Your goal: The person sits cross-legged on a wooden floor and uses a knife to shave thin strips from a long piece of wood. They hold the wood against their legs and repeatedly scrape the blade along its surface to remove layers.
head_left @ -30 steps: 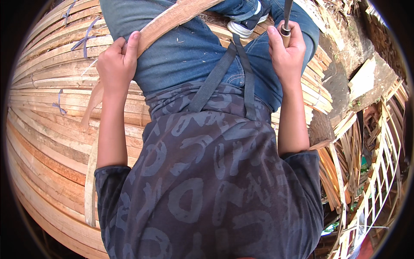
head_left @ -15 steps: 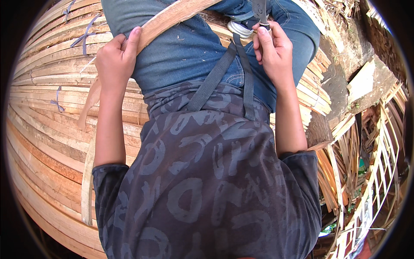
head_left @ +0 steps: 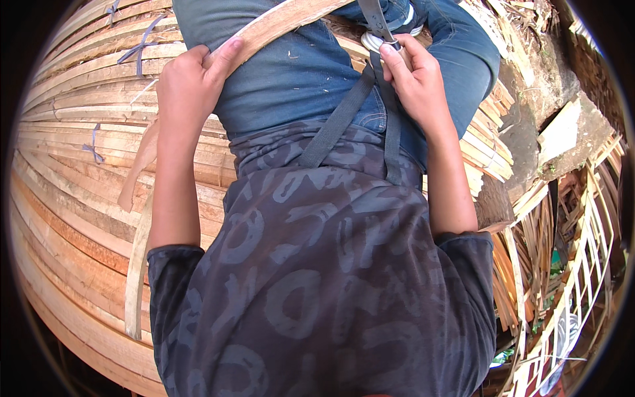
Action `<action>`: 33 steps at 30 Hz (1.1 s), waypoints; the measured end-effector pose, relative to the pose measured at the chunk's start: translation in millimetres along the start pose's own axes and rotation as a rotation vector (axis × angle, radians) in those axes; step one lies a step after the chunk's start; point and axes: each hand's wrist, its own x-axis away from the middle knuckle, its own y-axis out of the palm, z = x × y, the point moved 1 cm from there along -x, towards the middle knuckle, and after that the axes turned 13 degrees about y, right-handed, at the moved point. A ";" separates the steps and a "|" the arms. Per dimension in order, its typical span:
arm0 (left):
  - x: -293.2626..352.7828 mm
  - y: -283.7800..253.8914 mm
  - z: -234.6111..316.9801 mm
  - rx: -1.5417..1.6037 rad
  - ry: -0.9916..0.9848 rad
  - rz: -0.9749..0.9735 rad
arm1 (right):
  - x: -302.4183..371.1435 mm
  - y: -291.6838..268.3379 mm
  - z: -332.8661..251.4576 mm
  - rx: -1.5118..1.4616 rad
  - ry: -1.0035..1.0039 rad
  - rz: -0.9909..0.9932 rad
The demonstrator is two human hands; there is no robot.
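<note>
Wood strip (head_left: 281,26) diag. up-R, knife (head_left: 375,18) prob. up-L

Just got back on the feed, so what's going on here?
A person's left hand grips one end of a wooden strip that lies across the left thigh of their jeans. The right hand holds a knife by its handle, the blade pointing away from the body near the strip; whether they touch is unclear. More strips, some tied, lie at the left.
</note>
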 end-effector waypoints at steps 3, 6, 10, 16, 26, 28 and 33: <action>8.6 -9.3 2.0 0.044 0.082 -0.073 | -2.5 1.9 0.7 0.043 -0.122 0.115; 16.7 -13.8 1.3 0.159 0.111 -0.144 | -3.0 3.1 -2.7 0.110 -0.167 0.166; 25.5 -9.1 -2.6 0.335 0.101 -0.162 | -1.5 8.6 -12.9 0.214 -0.269 0.217; 28.0 5.9 6.7 0.224 0.121 -0.007 | -5.0 18.9 -17.1 0.463 -0.435 0.315; 21.6 8.6 7.7 0.233 0.106 0.054 | -37.4 15.4 1.1 0.773 -0.486 0.439; 20.8 7.4 8.9 0.222 0.097 0.045 | -45.3 9.8 4.2 0.790 -0.536 0.454; 19.4 7.7 11.8 0.196 0.075 0.029 | -53.6 -2.4 -7.7 0.757 -0.355 0.305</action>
